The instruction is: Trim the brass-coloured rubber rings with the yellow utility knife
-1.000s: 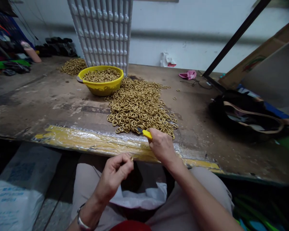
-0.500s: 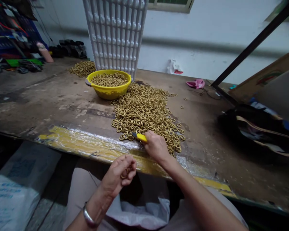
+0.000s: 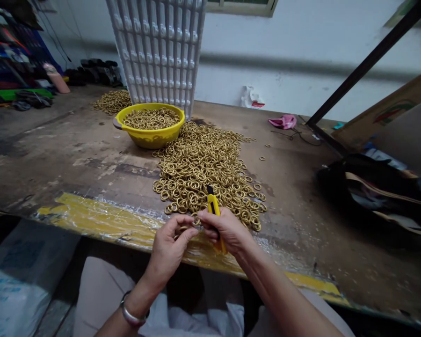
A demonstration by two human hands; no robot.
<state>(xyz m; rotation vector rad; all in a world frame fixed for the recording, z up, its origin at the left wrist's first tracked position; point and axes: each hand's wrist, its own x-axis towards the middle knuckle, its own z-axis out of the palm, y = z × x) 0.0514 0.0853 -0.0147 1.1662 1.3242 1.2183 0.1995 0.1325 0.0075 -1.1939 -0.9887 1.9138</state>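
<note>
Head view: a person's right hand has its fingers clamped on a yellow utility knife, blade toward the back edge, as the left hand curls its fingers around partly hidden gold rings above the taped front edge. Just beyond, the ring pile stretches back to a yellow basin. Bare surface gives room rightward, toward a black bag, and leftward along the front edge.

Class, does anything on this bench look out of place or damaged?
Two rings lie apart, right of the main ring pile; the yellow tape along the front edge of the bench looks wrinkled, its left end ragged.
</note>
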